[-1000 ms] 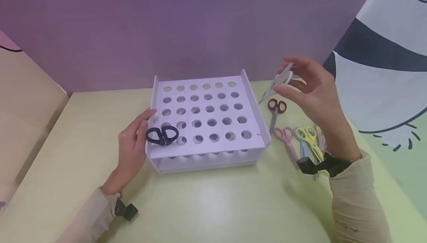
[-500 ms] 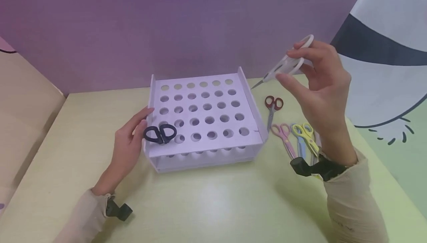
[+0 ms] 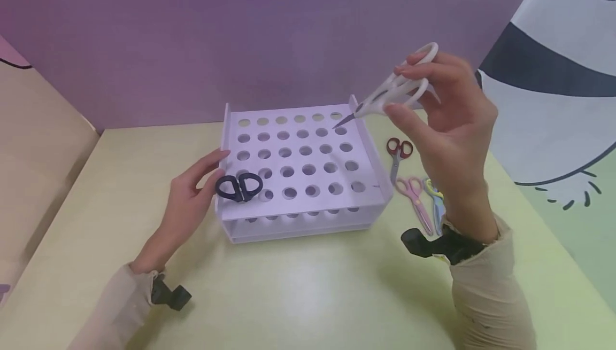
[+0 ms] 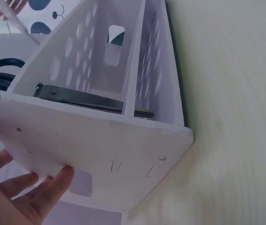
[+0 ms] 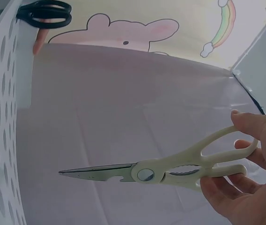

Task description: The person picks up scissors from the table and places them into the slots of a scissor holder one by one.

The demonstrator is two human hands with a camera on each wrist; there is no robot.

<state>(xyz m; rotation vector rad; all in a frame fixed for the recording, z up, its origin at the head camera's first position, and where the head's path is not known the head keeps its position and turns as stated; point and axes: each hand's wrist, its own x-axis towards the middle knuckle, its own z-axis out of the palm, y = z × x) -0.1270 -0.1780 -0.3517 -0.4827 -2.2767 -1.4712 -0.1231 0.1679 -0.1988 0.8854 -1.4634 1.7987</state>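
My right hand pinches white-handled scissors by the handle loops, blades pointing left and down over the back right part of a white rack with rows of round holes. In the right wrist view the scissors look closed, and the fingers and thumb are curled about the loops. My left hand rests on the rack's left side panel, fingertips against its outer face. Black-handled scissors stand in the front left hole; their blades show below the top plate in the left wrist view.
Right of the rack lie red-handled scissors, pink scissors and blue scissors. My right forearm hides part of that pile. A purple panel rises behind the rack at the back of the pale table.
My right hand has lifted the white-handled scissors from beside the rack and carried them left, over its back right corner. The left hand has stayed at the rack's left side.
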